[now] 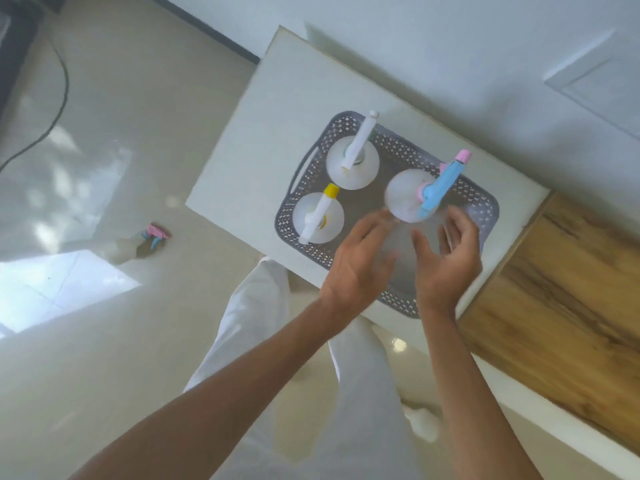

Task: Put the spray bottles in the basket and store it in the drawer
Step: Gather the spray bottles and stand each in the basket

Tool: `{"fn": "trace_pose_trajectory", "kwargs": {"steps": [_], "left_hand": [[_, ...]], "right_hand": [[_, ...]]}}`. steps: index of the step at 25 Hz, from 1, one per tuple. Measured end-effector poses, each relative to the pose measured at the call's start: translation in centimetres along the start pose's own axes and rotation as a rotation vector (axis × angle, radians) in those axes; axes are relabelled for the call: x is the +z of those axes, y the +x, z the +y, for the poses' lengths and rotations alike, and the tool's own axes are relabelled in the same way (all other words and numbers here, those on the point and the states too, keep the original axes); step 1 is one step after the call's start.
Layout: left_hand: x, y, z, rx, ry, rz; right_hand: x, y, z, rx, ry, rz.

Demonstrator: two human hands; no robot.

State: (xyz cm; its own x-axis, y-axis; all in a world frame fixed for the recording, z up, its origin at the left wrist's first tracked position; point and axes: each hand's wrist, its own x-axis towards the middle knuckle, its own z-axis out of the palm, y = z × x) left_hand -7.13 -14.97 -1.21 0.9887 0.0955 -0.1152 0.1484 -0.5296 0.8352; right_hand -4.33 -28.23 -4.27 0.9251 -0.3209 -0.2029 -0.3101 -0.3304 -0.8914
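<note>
- Seen from the head camera, steeply downward: left hand (360, 261) and right hand (450, 258) side by side, a gap between them, palms turned toward each other.
- Left hand unclenched, fingers (372, 226) straight and spread, gripping nothing.
- Right hand likewise loose, fingers lightly curved, thumb out, nothing pinched.
- Both hands smeared in the frame, outlines soft.
- Directly beneath both palms: near end of a grey perforated basket (311, 254), its bare floor showing in the gap between the hands.
- Just beyond the left fingertips and ahead of the right hand: spray bottle with blue-and-pink trigger (403, 192), upright inside the basket. Possibly brushed by the left fingertips, though too blurred to say.
- Left of the left hand, near it: spray bottle with yellow nozzle (320, 213), upright in the basket.
- Farther out beyond the left hand, well apart from both palms: spray bottle with white trigger (337, 168), upright in the basket and just beside the yellow-nozzled one.
- Under the basket, stretching away from the hands: white cabinet top (259, 133).
- Far off to the left of the left hand, down on the glossy floor (104, 150): fourth spray bottle with pink-and-blue head (152, 235), lying on its side, outside the basket.
- Right of the right hand: wood-grain surface (561, 289) adjoining the white top.
- Below the forearms: white trousers (263, 323).
- Far left, well away from either hand: black cable (59, 98) across the floor.
</note>
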Motion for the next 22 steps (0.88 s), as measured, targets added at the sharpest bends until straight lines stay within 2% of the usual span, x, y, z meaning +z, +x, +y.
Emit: {"fn": "trace_pose_trajectory", "kwargs": {"steps": [3,5,9,12,16,19,22], "left_hand": [[-5.5,-6.6,-1.9,0.055,0.007,0.083],[-10.8,-10.2,-5.7,-0.009,0.100,0.135],[-23.9,-15.2,-18.4,-0.336,0.296,0.353],[-33.0,-17.8,-29.6,-0.622,0.358,0.505],[-40.4,-19.3,-40.9,-0.877,0.324,0.482],[-44.1,-20.1,-48.6,-0.910,0.365,0.305],[-45.0,-20.3,-55.8,-0.946,0.370,0.189]], "right_hand": [[-1.6,-4.2,0.2,-0.002,-0.024,0.000],[-1.4,-7.0,-0.3,-0.078,-0.032,-0.026],[2.2,-11.6,-3.1,-0.307,-0.081,-0.085],[10.2,-14.1,-6.4,-0.425,-0.065,-0.215],[24.3,-21.3,-12.2,-0.377,0.061,-0.407],[33.7,-27.3,-13.9,-0.262,0.083,-0.564],[40.2,-30.8,-13.0,-0.250,0.027,-0.659]]}}
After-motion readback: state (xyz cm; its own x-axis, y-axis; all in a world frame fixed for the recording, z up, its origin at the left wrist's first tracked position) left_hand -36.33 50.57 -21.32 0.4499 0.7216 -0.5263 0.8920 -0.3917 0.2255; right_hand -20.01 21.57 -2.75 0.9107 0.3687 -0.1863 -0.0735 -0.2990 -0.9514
